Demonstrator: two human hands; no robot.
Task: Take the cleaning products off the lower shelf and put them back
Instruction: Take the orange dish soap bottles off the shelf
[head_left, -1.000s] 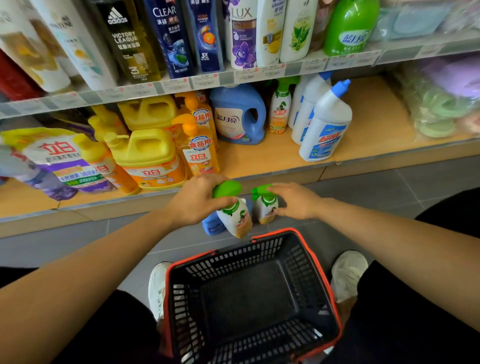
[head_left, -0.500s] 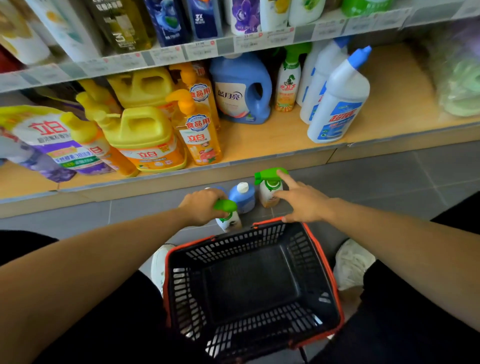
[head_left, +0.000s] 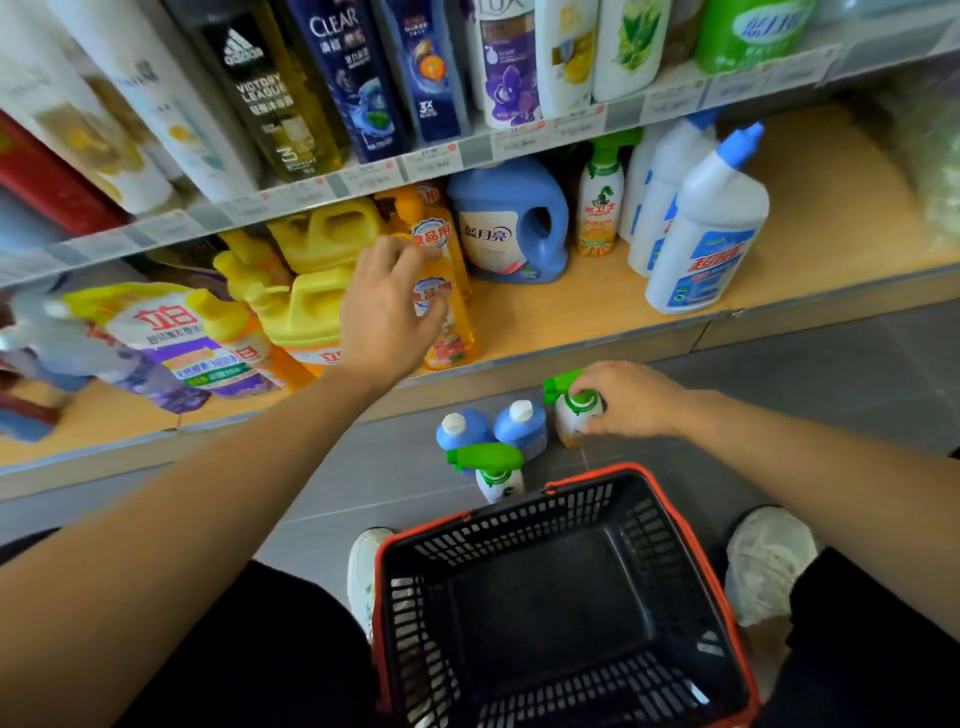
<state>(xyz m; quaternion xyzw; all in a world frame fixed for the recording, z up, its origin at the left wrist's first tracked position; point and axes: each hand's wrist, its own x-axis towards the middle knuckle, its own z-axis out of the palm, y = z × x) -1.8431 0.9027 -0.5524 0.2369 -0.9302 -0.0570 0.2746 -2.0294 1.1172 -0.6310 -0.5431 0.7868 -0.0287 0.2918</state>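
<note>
1. The left hand (head_left: 387, 312) was raised at the lower shelf (head_left: 597, 312), its fingers spread wide and loose, holding nothing.
2. The orange dish-soap bottle (head_left: 457, 343) stood upright at the shelf's front edge, just beyond and slightly right of those fingers, which overlapped its label. Whether they touched it could not be told.
3. Its long axis ran vertically, so a wrap round the body from the side looked the likely grip. A second bottle of the same kind stood close behind it.
4. The right hand (head_left: 631, 400) was well apart from the shelf, low on the floor (head_left: 831, 364), its fingers curled round a green-trigger spray bottle (head_left: 566, 423).
5. The left hand was plainly the nearer one to the shelf.
6. Beside that spray bottle stood two blue bottles with white caps (head_left: 522, 423) and another green-trigger sprayer (head_left: 493, 467), just ahead of the black basket (head_left: 691, 519).
</note>
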